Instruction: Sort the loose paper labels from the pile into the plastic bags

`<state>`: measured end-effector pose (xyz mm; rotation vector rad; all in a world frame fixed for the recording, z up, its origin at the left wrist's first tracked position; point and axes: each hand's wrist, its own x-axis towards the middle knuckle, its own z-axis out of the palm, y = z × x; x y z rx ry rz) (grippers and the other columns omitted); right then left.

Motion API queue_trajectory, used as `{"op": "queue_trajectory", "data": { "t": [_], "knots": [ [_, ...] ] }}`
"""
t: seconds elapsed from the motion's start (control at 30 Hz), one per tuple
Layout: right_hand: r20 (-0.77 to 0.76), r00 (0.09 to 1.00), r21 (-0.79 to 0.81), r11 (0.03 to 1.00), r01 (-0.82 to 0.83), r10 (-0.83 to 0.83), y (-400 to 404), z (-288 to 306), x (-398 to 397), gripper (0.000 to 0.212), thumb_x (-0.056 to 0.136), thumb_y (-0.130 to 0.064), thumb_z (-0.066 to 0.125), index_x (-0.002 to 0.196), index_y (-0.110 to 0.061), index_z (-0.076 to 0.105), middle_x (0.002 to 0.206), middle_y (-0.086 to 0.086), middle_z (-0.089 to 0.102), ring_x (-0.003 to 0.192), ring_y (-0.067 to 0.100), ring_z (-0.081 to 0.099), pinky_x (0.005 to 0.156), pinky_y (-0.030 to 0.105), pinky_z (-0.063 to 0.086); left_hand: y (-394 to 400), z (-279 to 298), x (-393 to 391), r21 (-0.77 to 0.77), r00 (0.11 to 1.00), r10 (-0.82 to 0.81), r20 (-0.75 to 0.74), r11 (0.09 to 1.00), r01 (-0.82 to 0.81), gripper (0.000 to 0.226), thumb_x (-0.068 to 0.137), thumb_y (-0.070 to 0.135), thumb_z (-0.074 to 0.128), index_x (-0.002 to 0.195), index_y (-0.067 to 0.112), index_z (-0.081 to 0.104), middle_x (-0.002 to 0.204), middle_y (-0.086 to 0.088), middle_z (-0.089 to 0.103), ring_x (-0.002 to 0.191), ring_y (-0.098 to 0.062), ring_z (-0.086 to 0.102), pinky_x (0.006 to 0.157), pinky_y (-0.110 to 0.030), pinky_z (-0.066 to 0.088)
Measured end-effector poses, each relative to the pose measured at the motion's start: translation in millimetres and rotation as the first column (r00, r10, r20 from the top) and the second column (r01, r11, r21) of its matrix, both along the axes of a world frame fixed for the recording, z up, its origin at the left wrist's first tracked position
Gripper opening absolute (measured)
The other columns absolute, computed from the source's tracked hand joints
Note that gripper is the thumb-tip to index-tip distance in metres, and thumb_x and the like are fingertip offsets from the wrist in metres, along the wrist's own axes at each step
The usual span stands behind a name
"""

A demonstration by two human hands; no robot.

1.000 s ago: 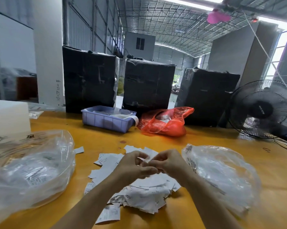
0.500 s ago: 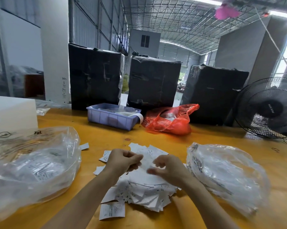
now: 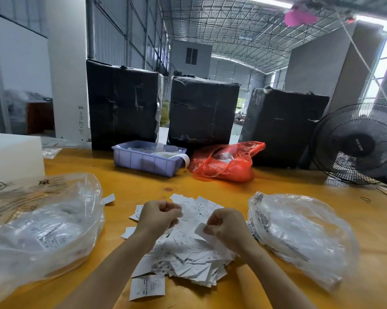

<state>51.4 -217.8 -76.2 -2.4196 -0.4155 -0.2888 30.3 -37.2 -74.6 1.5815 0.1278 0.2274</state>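
A pile of white paper labels [image 3: 188,257] lies on the yellow table in front of me. A clear plastic bag [image 3: 43,226] with labels inside sits on the left, and another clear plastic bag [image 3: 299,235] lies on the right. My left hand [image 3: 159,216] hovers over the pile's left side with fingers curled; whether it holds a label is hidden. Over the pile's right side, my right hand [image 3: 226,228] pinches a white label [image 3: 200,229] by its edge.
A purple tray [image 3: 147,162] and a red plastic bag [image 3: 226,163] sit behind the pile, in front of three black wrapped bales [image 3: 201,110]. A black fan [image 3: 357,143] stands at the right. A white block [image 3: 12,155] is at the far left. One loose label [image 3: 109,199] lies apart.
My hands were together over the pile a second ago; they have since drawn apart, left going left, right going right with a label pinched in it.
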Motion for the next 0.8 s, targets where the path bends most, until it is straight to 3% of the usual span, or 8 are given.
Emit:
{"op": "queue_trajectory", "data": {
  "t": [0.13, 0.23, 0.4, 0.53, 0.63, 0.73, 0.8],
  "knots": [
    [-0.050, 0.999, 0.055, 0.998, 0.004, -0.001, -3.8, 1.8, 0.7, 0.016, 0.079, -0.018, 0.076, 0.065, -0.014, 0.068, 0.059, -0.013, 0.058, 0.054, 0.000, 0.052, 0.049, 0.012, 0.039, -1.1, 0.6, 1.4, 0.017, 1.000, 0.021, 0.012, 1.000, -0.021, 0.010, 0.086, 0.012, 0.068, 0.078, 0.005, 0.068, 0.077, -0.012, 0.068, 0.059, -0.014, 0.059, 0.055, -0.020, 0.049],
    [-0.119, 0.993, 0.127, 0.992, 0.016, 0.000, -4.7, 0.3, 0.9, 0.013, 0.082, -0.014, 0.072, 0.070, -0.010, 0.069, 0.064, -0.004, 0.062, 0.059, 0.007, 0.054, 0.055, 0.019, 0.042, -2.2, 1.4, 1.1, 0.018, 1.000, 0.013, 0.009, 1.000, -0.013, 0.016, 0.087, 0.014, 0.067, 0.081, 0.000, 0.063, 0.086, -0.018, 0.070, 0.066, -0.019, 0.066, 0.056, -0.022, 0.051],
    [-0.200, 0.979, 0.348, 0.936, 0.046, 0.026, -6.5, 1.8, -0.3, 0.013, 0.086, -0.007, 0.066, 0.077, -0.016, 0.067, 0.070, 0.009, 0.065, 0.065, 0.019, 0.056, 0.060, 0.029, 0.044, -3.0, 2.0, -1.8, -0.018, 0.999, -0.033, 0.008, 0.999, 0.033, 0.005, 0.085, -0.003, 0.063, 0.086, -0.001, 0.058, 0.067, -0.010, 0.072, 0.056, -0.018, 0.067, 0.054, -0.025, 0.051],
    [-0.206, 0.979, 0.270, 0.961, 0.066, -0.010, -7.3, -1.1, 1.7, 0.021, 0.087, -0.006, 0.062, 0.071, -0.020, 0.063, 0.069, 0.000, 0.062, 0.062, 0.011, 0.054, 0.058, 0.023, 0.044, -4.0, 2.6, -4.2, 0.032, 0.999, -0.036, -0.002, 0.999, 0.036, 0.009, 0.089, 0.003, 0.061, 0.081, 0.000, 0.063, 0.064, -0.007, 0.070, 0.045, -0.008, 0.059, 0.043, -0.016, 0.044],
    [-0.218, 0.976, 0.241, 0.970, 0.040, 0.014, -6.2, -2.8, 1.8, 0.017, 0.088, -0.006, 0.058, 0.074, -0.015, 0.063, 0.070, -0.003, 0.060, 0.065, 0.010, 0.055, 0.059, 0.021, 0.043, -6.1, 2.0, -5.8, 0.039, 0.996, -0.076, -0.054, 0.996, 0.078, 0.010, 0.090, 0.008, 0.062, 0.084, -0.001, 0.064, 0.067, -0.009, 0.069, 0.048, -0.013, 0.055, 0.042, -0.017, 0.043],
    [-0.110, 0.993, 0.158, 0.986, 0.052, -0.035, -5.4, -3.9, 2.7, 0.009, 0.086, -0.009, 0.059, 0.081, -0.010, 0.067, 0.083, -0.003, 0.060, 0.078, 0.012, 0.055, 0.069, 0.023, 0.045, -7.7, 1.7, -6.2, 0.031, 0.992, -0.099, -0.074, 0.994, 0.101, 0.011, 0.090, 0.008, 0.061, 0.086, -0.001, 0.065, 0.071, -0.011, 0.069, 0.049, -0.016, 0.057, 0.044, -0.019, 0.045],
    [-0.021, 0.998, 0.198, 0.978, 0.062, -0.058, -5.0, -1.3, 2.0, 0.008, 0.085, -0.007, 0.059, 0.081, -0.009, 0.065, 0.081, -0.002, 0.060, 0.078, 0.012, 0.054, 0.070, 0.021, 0.045, -7.4, 1.7, -6.5, 0.028, 0.991, -0.104, -0.082, 0.994, 0.106, 0.010, 0.090, 0.011, 0.063, 0.086, 0.001, 0.065, 0.077, -0.011, 0.072, 0.051, -0.016, 0.063, 0.050, -0.021, 0.051]
  ]
}}
